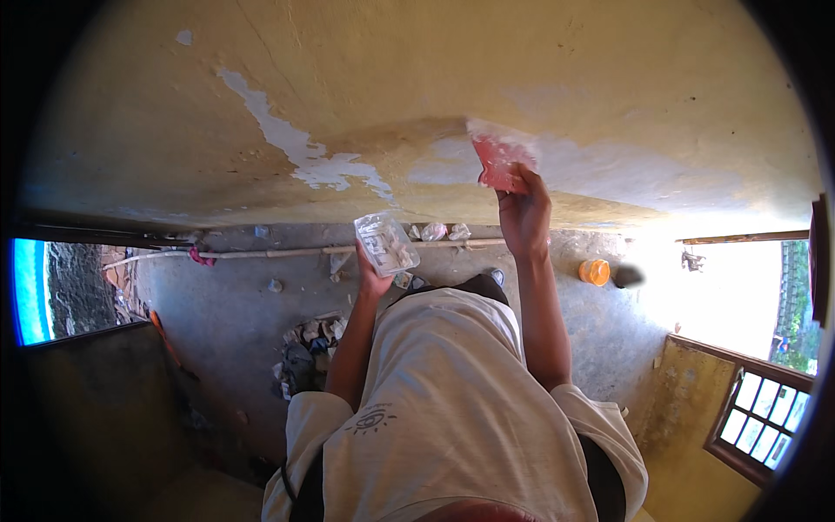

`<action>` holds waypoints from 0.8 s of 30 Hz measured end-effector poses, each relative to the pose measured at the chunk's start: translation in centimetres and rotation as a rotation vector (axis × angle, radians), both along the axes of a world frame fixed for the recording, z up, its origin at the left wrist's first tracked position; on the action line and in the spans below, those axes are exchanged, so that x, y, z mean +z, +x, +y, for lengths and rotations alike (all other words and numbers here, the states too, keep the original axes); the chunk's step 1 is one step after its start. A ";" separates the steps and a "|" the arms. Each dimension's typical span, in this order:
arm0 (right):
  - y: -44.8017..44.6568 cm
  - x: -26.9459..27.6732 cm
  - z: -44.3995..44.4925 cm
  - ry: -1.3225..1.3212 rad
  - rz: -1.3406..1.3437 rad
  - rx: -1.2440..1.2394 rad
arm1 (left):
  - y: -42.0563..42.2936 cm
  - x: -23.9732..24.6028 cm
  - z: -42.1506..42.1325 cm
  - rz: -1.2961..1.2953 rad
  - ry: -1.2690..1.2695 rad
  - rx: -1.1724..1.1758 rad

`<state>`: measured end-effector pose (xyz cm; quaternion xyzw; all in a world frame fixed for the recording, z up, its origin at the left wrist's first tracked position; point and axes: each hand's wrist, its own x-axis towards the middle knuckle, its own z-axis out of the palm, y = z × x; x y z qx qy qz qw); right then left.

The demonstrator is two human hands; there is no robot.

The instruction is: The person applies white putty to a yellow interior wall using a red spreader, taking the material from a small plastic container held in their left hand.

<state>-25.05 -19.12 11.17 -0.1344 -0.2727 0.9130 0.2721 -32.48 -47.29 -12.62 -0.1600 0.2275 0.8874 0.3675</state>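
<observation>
My right hand (527, 212) grips a red plastic putty spreader (501, 160) smeared with white filler. The spreader's far edge lies against the yellow painted wall (404, 59), over a whitish smeared patch (443, 160). In my left hand (373, 274) is a clear plastic tub (386, 245), tilted, with white paste inside. To the left of the spreader, a jagged pale strip of bare wall (293, 143) shows where paint is gone. A smaller bare spot (184, 37) sits farther up and left.
A long pole (280, 252) lies on the concrete floor (222, 300) along the wall's foot, near plastic bags (434, 231). An orange bucket (594, 272) and a dark round object (628, 276) stand to the right. Rubbish (306, 352) is heaped at the left. Bright doorway (724, 287) at right.
</observation>
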 end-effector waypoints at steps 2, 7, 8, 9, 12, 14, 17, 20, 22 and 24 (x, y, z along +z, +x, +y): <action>0.9 -0.4 -0.8 0.037 -0.026 -0.057 | 0.2 -0.8 -0.5 0.028 0.006 0.020; 0.1 -12.7 -1.3 -0.029 -0.317 0.241 | 1.2 -1.2 -0.6 -0.005 -0.002 0.056; -0.8 -16.7 -1.5 -0.051 -0.448 0.233 | 1.4 -0.9 -0.9 -0.007 -0.022 0.050; -1.9 -20.1 -2.0 -0.057 -0.451 0.254 | 1.7 -1.4 -1.8 -0.010 -0.032 0.069; -3.8 -27.5 -1.7 -0.140 -0.415 0.303 | 1.6 -1.5 -2.0 -0.001 -0.029 0.058; -4.7 -29.9 -1.1 0.069 -0.400 0.166 | 0.9 -0.4 -1.3 -0.069 -0.075 0.050; -7.6 -24.4 -2.7 -0.282 -0.299 0.158 | 1.7 -0.6 -4.3 -0.051 -0.123 0.131; -7.1 -18.8 -2.9 -0.287 -0.245 0.170 | 1.9 -1.8 -5.4 -0.047 -0.094 0.138; -6.1 -14.1 -2.8 -0.261 -0.176 0.178 | 1.9 -1.7 -5.0 -0.018 -0.083 0.139; -5.3 -8.9 -2.6 -0.244 -0.140 0.136 | 1.9 -1.4 -4.7 0.004 -0.079 0.130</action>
